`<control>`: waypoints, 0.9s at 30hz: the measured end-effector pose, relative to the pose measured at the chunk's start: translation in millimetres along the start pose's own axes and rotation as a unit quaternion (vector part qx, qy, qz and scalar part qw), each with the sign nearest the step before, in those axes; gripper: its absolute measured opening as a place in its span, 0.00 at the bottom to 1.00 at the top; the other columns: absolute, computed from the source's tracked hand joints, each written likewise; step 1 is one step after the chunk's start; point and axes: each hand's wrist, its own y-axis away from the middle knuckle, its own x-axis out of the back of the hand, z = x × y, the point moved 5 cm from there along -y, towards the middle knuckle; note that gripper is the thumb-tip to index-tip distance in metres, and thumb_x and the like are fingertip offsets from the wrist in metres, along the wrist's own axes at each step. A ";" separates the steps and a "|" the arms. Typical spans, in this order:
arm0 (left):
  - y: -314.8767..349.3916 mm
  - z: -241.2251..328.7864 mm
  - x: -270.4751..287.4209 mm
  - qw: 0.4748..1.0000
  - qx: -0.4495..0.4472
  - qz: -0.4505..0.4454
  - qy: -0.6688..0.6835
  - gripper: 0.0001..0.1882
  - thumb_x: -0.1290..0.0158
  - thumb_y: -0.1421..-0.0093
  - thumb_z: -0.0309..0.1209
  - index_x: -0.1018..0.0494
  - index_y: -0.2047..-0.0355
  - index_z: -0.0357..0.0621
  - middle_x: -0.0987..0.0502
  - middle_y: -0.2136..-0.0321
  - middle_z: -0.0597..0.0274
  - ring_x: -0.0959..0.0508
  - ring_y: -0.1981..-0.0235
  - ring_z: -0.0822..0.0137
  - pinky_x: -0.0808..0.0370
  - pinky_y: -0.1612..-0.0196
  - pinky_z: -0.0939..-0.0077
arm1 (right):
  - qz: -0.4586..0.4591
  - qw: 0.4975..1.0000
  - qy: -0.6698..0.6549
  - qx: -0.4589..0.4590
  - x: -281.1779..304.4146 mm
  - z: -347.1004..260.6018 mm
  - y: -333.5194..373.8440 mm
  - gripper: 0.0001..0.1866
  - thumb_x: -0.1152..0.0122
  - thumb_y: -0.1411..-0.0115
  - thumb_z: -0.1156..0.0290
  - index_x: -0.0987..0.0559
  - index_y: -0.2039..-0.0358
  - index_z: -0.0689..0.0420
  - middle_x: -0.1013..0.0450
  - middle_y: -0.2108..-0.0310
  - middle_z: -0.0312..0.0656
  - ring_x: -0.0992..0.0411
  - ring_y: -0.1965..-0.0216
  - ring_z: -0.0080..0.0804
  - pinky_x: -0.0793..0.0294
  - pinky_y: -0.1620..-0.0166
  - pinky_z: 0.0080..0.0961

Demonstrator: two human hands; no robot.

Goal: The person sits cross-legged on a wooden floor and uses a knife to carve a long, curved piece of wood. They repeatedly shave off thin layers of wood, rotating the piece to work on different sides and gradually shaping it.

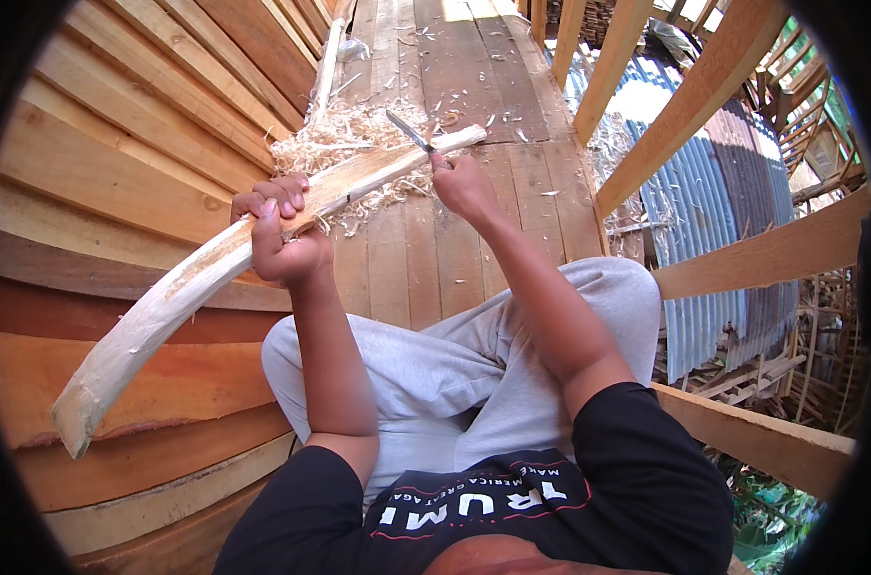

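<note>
A long pale piece of peeled wood [172,299] slants across in front of me, its thick end at the lower left and its thinner end at the upper right. My left hand [287,225] wraps round it near the middle, fingers closed. In my right hand [462,184] is a knife [409,130], gripped by its handle, which the fist mostly hides. The blade points up and to the left, beside the far part of the wood; whether it touches the wood I cannot tell. A small dark mark [347,199] shows on the wood's near side.
Curly wood shavings [330,136] lie heaped on the plank floor [421,251] beyond the wood. A board wall [119,182] stands close on my left. Wooden railing slats [689,110] rise on the right, with a corrugated metal roof [689,225] beyond. My crossed legs [589,297] are below.
</note>
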 end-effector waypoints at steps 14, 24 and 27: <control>2.0 -3.2 -8.6 1.000 0.005 -0.001 0.003 0.05 0.56 0.55 0.28 0.42 0.79 0.50 0.41 0.83 0.66 0.38 0.77 0.69 0.34 0.59 0.62 | 0.009 1.000 0.017 0.015 4.4 19.1 -26.4 0.26 0.58 0.33 0.49 0.25 0.76 0.58 0.32 0.85 0.41 0.34 0.84 0.36 0.34 0.77 0.37; -0.3 1.3 -8.1 1.000 0.007 -0.022 0.010 0.05 0.57 0.54 0.29 0.43 0.79 0.51 0.42 0.84 0.67 0.38 0.77 0.70 0.35 0.61 0.63 | -0.349 0.842 -0.364 -0.192 -6.3 35.3 -26.4 0.25 0.65 0.32 0.50 0.41 0.83 0.48 0.53 0.87 0.26 0.60 0.87 0.18 0.58 0.84 0.23; -0.9 2.2 -7.7 1.000 0.008 0.001 -0.004 0.05 0.57 0.53 0.29 0.43 0.78 0.51 0.42 0.83 0.67 0.39 0.77 0.70 0.36 0.61 0.63 | -0.101 0.986 -0.095 -0.095 10.3 38.0 -35.0 0.22 0.62 0.33 0.50 0.32 0.76 0.51 0.40 0.81 0.35 0.44 0.80 0.31 0.45 0.77 0.31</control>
